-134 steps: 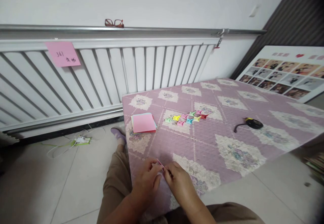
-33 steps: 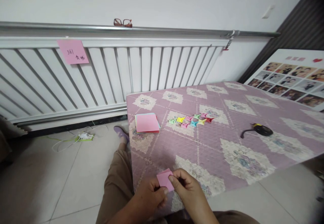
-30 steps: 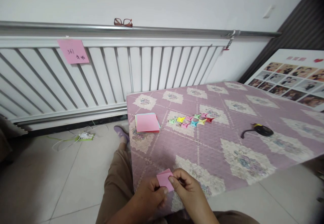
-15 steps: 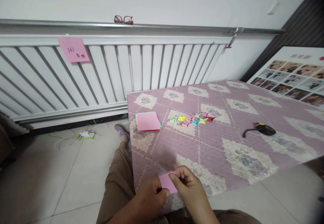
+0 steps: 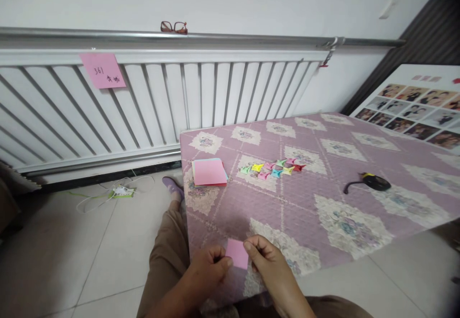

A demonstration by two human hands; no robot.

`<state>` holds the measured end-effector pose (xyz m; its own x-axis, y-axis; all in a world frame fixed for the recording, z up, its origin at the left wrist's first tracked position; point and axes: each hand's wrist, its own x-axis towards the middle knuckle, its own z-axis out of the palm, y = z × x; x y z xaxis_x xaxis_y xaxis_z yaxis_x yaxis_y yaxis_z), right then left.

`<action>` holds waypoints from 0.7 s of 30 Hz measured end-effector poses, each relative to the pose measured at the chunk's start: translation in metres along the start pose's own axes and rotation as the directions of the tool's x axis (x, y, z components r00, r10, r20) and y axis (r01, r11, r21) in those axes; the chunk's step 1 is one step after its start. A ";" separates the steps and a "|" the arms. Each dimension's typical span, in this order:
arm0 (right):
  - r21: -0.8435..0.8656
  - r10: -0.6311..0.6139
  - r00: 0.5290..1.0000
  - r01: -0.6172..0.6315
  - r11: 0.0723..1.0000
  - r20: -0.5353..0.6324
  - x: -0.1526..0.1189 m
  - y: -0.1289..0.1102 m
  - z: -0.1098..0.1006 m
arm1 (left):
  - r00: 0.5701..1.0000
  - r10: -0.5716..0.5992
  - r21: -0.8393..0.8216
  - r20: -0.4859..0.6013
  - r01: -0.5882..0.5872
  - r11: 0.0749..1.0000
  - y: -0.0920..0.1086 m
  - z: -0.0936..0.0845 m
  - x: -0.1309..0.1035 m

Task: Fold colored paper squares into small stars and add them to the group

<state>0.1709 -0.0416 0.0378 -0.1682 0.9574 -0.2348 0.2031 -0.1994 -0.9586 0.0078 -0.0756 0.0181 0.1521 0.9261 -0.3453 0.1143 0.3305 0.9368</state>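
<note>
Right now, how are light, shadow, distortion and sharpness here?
Head view: dim, soft light, a faint shadow on the tablecloth beyond the held pink paper; head view: gleam along the metal pipe; head view: radiator slats fan outward, suggesting wide-angle stretch; head view: paper edges fairly crisp, details on the photo board soft.

Our pink paper (image 5: 237, 255) turned from a thin line to a square by the near edge of the table (image 5: 264, 208), its top flap out of sight, our left hand (image 5: 208, 266) slid back leftward

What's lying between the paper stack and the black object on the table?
Small folded papers in several colours lie between the paper stack and the black object, nearer the stack; the head view shows this.
</note>
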 end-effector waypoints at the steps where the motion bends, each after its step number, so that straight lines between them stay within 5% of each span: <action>1: -0.005 -0.006 1.000 0.006 1.000 -0.020 0.000 0.003 0.001 | 1.000 0.012 0.015 -0.004 -0.012 1.000 -0.001 -0.001 0.001; 10: 0.041 -0.012 0.991 0.018 0.999 -0.132 -0.006 0.017 0.012 | 0.995 0.061 0.012 0.083 -0.062 0.998 0.012 -0.011 0.003; 21: 0.199 0.056 0.979 -0.017 0.980 -0.194 -0.011 0.029 0.024 | 0.996 0.052 0.157 -0.074 -0.040 0.987 0.001 -0.007 0.013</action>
<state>0.1550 -0.0628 0.0091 0.0342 0.9670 -0.2526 0.0102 -0.2531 -0.9674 0.0034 -0.0623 0.0155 0.0847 0.9530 -0.2909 0.2608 0.2605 0.9296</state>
